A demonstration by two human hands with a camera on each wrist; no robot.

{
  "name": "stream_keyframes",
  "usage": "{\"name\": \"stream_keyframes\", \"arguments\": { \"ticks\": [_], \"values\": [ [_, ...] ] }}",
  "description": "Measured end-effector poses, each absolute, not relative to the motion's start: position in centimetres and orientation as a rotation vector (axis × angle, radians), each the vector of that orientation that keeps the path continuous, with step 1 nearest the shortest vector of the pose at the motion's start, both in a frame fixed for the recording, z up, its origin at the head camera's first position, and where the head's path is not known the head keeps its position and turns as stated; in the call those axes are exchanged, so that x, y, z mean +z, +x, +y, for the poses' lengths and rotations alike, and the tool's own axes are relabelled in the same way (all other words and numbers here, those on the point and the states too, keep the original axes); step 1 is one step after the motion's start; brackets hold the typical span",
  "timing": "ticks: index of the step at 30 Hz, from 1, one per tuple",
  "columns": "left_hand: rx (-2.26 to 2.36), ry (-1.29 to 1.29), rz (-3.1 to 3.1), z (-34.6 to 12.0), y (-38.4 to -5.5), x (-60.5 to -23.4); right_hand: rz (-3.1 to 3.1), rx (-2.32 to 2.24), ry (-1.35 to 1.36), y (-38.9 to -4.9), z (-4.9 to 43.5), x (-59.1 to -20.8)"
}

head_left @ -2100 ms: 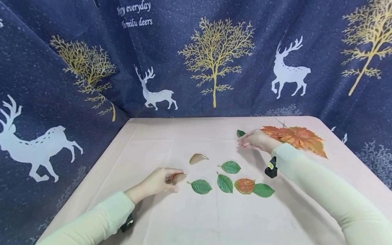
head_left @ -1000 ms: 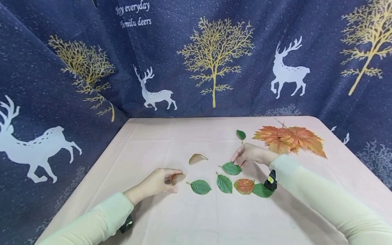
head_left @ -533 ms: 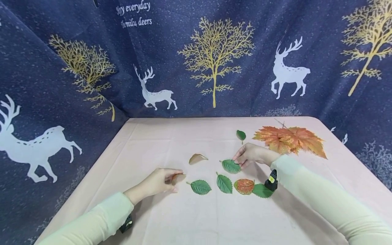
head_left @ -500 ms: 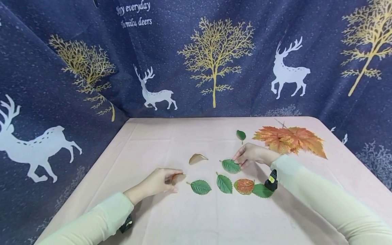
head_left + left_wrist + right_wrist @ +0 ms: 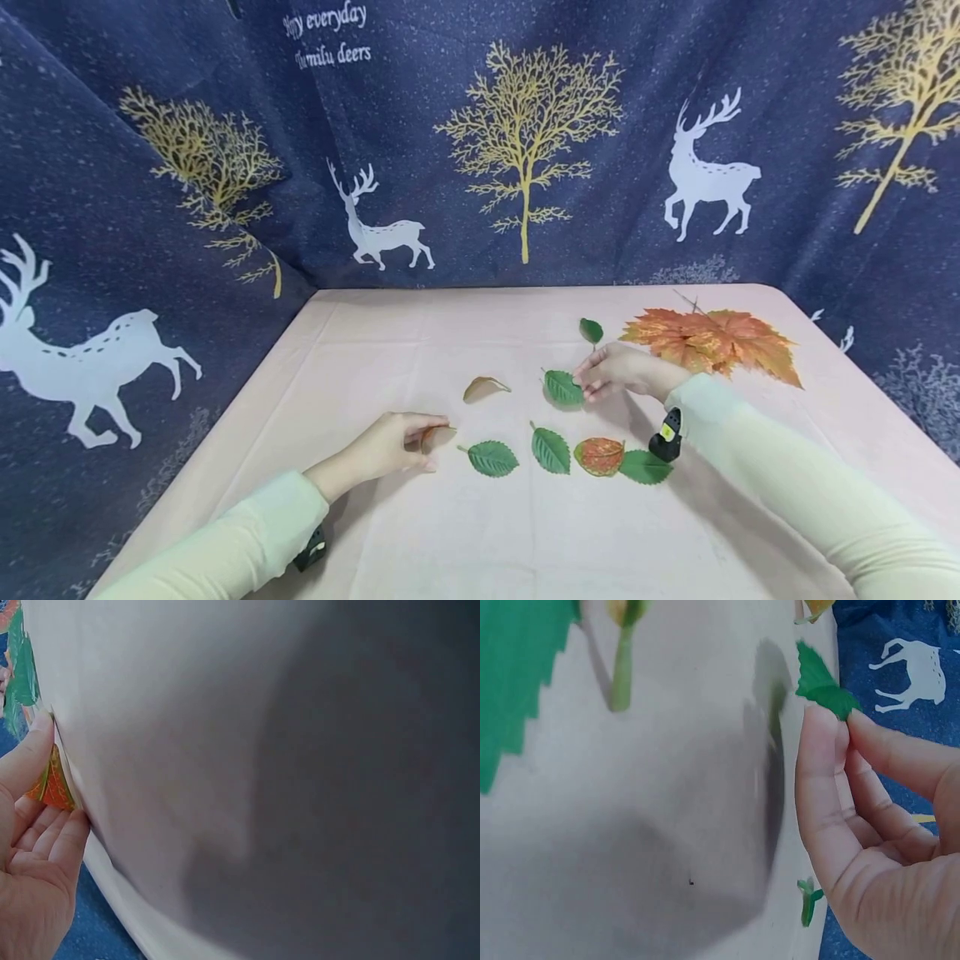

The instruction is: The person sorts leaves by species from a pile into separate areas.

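In the head view my right hand point(image 5: 626, 368) pinches the edge of a green serrated leaf point(image 5: 562, 387) between thumb and fingers. The right wrist view shows that green leaf point(image 5: 825, 686) standing off the table at the fingertips. My left hand point(image 5: 378, 447) holds a small curved leaf point(image 5: 437, 437) with a brownish back; its orange face point(image 5: 52, 784) shows between thumb and fingers in the left wrist view. Between the hands lie a green leaf point(image 5: 492, 458), another green leaf point(image 5: 551, 451), and a curled brown leaf point(image 5: 486, 387).
A red-orange leaf point(image 5: 599, 456) touches or overlaps a green leaf point(image 5: 646, 467) below my right wrist. Farther back lies a small dark green leaf point(image 5: 591, 330), left of large orange maple leaves point(image 5: 716, 337). The pink-covered table point(image 5: 450, 533) meets a dark blue deer-print curtain point(image 5: 480, 150).
My right hand has come from the far small leaf to the nearer green leaf, pinched it, and shifted it slightly toward the table's back. My left hand stays in place.
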State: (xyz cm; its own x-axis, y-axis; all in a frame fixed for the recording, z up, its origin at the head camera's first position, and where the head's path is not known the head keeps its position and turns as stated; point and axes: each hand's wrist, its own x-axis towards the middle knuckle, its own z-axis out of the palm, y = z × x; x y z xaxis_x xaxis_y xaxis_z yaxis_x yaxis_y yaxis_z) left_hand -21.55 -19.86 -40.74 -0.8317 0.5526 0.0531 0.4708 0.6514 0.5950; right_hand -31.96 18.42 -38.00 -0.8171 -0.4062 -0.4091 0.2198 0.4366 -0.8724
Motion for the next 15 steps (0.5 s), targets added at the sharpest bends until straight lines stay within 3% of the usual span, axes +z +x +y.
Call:
{"name": "stream_keyframes", "arguments": {
  "ticks": [15],
  "values": [
    [0.922,0.825,2.730,-19.8,-21.7,-40.7,2.082,-1.697,-0.008,-33.4,19.6,-37.2]
  ]
}}
